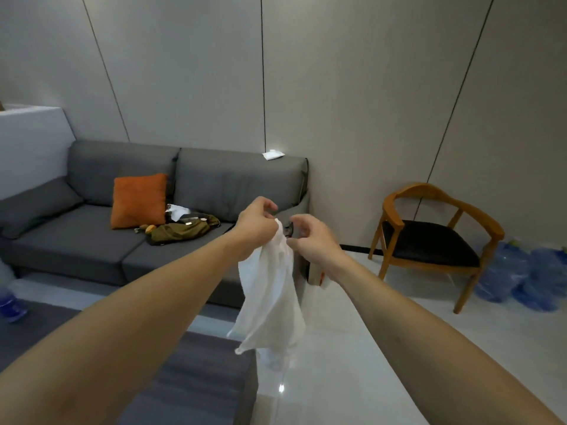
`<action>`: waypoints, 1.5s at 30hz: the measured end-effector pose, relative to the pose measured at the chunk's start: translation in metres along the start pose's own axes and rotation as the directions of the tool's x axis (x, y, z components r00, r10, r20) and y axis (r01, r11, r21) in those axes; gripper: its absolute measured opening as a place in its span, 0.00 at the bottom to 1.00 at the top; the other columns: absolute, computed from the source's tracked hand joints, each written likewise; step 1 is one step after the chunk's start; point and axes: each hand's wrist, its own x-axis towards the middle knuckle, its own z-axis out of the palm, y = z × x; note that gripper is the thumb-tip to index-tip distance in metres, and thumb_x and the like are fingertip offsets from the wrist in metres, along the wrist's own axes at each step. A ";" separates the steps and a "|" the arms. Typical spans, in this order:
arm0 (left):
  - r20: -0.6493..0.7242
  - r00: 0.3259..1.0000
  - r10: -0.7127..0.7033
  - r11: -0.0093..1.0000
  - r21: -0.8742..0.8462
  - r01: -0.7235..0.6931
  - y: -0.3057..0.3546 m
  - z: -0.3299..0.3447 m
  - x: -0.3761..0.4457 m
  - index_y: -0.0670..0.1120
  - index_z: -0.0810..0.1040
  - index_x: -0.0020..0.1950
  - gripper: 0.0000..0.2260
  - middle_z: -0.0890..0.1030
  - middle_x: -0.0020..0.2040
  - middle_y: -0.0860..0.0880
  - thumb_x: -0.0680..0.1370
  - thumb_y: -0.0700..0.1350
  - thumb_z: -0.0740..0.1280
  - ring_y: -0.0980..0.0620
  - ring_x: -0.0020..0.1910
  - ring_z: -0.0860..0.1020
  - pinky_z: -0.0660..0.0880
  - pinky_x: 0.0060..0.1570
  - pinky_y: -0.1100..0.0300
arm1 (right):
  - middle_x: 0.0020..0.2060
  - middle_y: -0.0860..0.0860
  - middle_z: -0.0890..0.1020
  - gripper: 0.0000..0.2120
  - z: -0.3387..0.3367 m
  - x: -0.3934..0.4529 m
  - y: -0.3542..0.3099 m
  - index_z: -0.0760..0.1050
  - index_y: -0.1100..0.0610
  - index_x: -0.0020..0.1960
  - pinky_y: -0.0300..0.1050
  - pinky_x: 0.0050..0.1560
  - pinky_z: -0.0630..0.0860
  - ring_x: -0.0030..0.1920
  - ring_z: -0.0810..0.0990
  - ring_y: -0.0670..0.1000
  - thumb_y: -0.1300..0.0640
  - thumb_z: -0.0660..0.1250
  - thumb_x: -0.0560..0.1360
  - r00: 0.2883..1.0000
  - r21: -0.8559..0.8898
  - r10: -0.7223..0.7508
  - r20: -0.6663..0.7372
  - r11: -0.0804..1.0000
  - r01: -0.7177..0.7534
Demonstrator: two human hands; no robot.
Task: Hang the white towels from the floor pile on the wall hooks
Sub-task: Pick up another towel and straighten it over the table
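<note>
White towel [270, 289], limp and crumpled

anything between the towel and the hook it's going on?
Cannot say. The left hand pinches the white towel at its top, and the right hand hovers beside it with curled fingers. No wall hook shows in this view, only a small dark object behind the hands.

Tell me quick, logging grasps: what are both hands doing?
Left hand: pinching the white towel at its top.
Right hand: fingers curled beside it; grip cannot be told.
</note>
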 end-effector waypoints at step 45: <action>-0.873 0.426 -0.238 0.821 0.054 0.569 0.008 -0.229 -0.055 0.50 0.82 0.47 0.05 0.81 0.44 0.49 0.72 0.43 0.73 0.51 0.44 0.79 0.77 0.39 0.59 | 0.61 0.49 0.76 0.38 0.226 0.132 -0.212 0.67 0.49 0.71 0.52 0.62 0.75 0.61 0.75 0.52 0.54 0.80 0.64 0.020 0.509 -0.653 0.757 0.609 0.608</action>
